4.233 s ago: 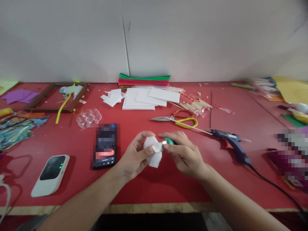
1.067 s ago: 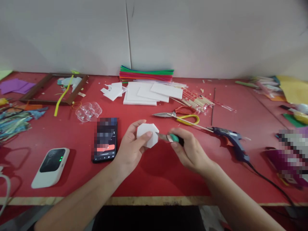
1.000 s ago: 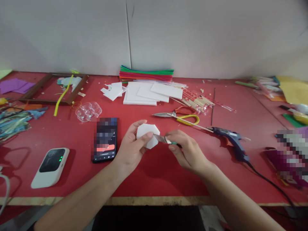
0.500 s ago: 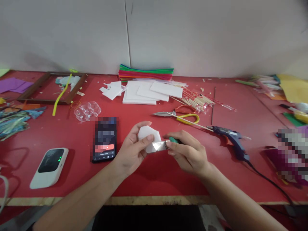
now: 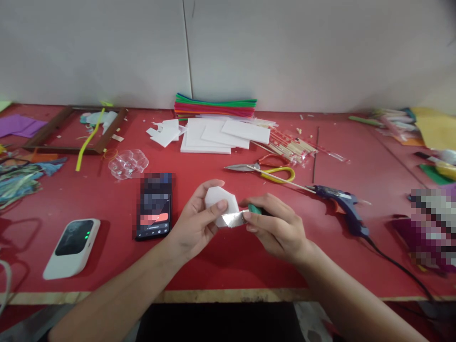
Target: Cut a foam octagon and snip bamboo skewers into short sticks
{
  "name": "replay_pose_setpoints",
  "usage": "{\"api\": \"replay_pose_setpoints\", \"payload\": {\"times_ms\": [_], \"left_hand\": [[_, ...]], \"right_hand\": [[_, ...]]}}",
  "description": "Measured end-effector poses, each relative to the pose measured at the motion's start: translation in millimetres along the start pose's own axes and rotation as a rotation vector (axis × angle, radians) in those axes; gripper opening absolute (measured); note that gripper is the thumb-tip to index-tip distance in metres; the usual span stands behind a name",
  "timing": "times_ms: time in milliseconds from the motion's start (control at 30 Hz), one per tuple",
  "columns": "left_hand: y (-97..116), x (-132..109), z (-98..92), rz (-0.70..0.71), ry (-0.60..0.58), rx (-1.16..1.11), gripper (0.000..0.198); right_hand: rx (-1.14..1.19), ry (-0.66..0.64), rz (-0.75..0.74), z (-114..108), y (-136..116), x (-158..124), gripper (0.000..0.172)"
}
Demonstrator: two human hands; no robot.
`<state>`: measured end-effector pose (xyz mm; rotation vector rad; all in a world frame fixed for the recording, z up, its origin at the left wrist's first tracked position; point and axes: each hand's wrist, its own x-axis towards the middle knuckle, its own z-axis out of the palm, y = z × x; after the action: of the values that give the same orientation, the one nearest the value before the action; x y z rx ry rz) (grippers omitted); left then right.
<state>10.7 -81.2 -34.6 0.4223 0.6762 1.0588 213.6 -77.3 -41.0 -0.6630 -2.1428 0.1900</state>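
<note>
My left hand (image 5: pixel 197 216) is closed on a small white foam piece (image 5: pixel 220 195) with angled corners, the thumb lying across its face. In my right hand (image 5: pixel 280 225) is a green-handled craft knife (image 5: pixel 254 209), gripped between thumb and fingers. Its wide shiny blade points left and lies against the lower right part of the foam. Most of the handle is hidden by my right fingers. Both hands are above the red table, near its front.
Scissors (image 5: pixel 278 175) and a thin stick lie beyond my hands, with a glue gun (image 5: pixel 338 204) to the right. White foam sheets (image 5: pixel 208 137) and pipe cleaners (image 5: pixel 215 105) are at the back. A phone (image 5: pixel 154 206) and a white device (image 5: pixel 73 248) lie left.
The knife blade has slid slightly left over the lower part of the foam piece, and my right hand has shifted a little left with it. My left hand keeps its hold.
</note>
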Motion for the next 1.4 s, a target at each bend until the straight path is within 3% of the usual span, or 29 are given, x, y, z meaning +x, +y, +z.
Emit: {"api": "replay_pose_setpoints", "payload": {"times_ms": [833,1100,1400], "left_hand": [[-3,-1,0.4,-0.047,-0.063,0.061,0.04],[9,1,-3.5,0.02,0.028,0.009,0.043],[2,0,0.0,0.014,-0.06,0.015,0.035]], "right_hand": [[-0.076,0.033,-0.028,-2,-1,3,0.031],[-0.063,0.013,-0.025,-3,1,1,0.032],[-0.041,0.008,-0.024,-2,0,1,0.031]]}}
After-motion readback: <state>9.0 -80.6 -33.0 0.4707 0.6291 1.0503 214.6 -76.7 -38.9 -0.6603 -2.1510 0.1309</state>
